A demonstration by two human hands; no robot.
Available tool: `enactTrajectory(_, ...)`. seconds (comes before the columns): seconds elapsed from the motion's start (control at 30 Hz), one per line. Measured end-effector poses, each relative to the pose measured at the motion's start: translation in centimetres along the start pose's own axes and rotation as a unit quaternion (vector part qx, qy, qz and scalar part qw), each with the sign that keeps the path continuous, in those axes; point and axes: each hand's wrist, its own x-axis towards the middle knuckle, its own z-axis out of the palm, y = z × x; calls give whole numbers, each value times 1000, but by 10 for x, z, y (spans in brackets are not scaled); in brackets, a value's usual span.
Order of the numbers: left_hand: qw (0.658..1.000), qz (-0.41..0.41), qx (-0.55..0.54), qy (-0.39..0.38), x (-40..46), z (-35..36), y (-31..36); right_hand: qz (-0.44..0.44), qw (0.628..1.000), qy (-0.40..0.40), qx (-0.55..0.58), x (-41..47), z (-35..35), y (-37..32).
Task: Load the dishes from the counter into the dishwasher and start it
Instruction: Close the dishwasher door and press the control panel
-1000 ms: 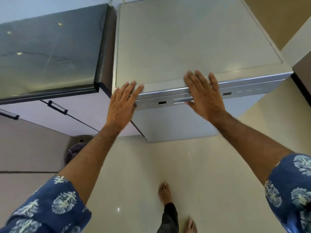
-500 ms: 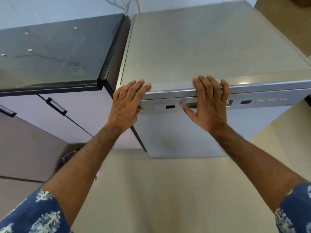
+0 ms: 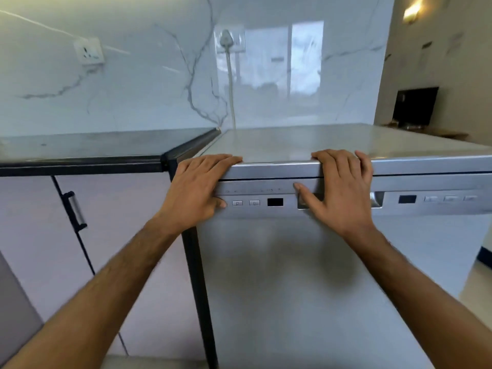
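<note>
The dishwasher [image 3: 306, 275] is seen from the front with its door closed, and both hands are laid on its upper front edge. The left hand [image 3: 198, 186] is placed at the left corner: its fingers [image 3: 221, 159], held together and nearly straight, are draped over the top edge, while the thumb is pressed against the control panel [image 3: 255, 195] just left of two small buttons [image 3: 246, 203]. The right hand [image 3: 339, 193] is set further right, its fingers bent over the same edge and slightly apart, with the thumb stretched leftward across the panel above the recessed handle [image 3: 376, 199]. A dark counter [image 3: 93, 147] lies left of the left hand, with cabinet doors [image 3: 53, 235] below it.
</note>
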Motion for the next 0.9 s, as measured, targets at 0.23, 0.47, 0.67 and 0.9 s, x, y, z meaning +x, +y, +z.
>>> enactTrajectory(0.23,1000,19,-6,-2,-3,3,-1,-15,999,38,-17,-7,5,2)
enactTrajectory(0.47,994,-42,38,94,-6,22,27,-14,999,26,-23,-6,0,0)
enactTrajectory(0.67,982,-110,37,148,-4,47,44,-14,999,16,-37,-21,4,2)
enactTrajectory(0.9,980,-112,60,154,-4,60,40,-19,997,6,-70,-26,13,6)
